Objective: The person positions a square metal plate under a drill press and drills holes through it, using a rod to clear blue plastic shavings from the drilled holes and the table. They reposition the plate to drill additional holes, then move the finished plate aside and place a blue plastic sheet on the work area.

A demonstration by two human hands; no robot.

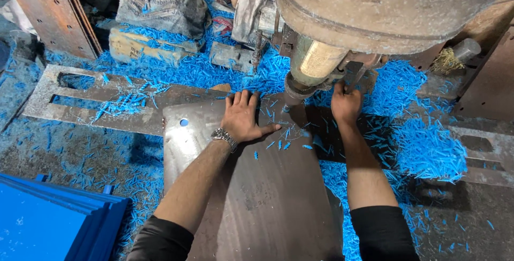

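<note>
- A large grey metal sheet is laid flat on the surface, its far edge pushed under the head of a worn press machine.
- The step in hand is judged to be the positioning of the sheet beneath the punch; steady holding and fingers kept away from the tool would be called for next.
- The left hand is spread open, palm pressed flat on the sheet, a wristwatch worn above it.
- The right hand is closed loosely at the sheet's far edge below the machine; what it grips cannot be told.
- Blue plastic shavings are scattered all around, and blue panels are stacked at the lower left.
</note>
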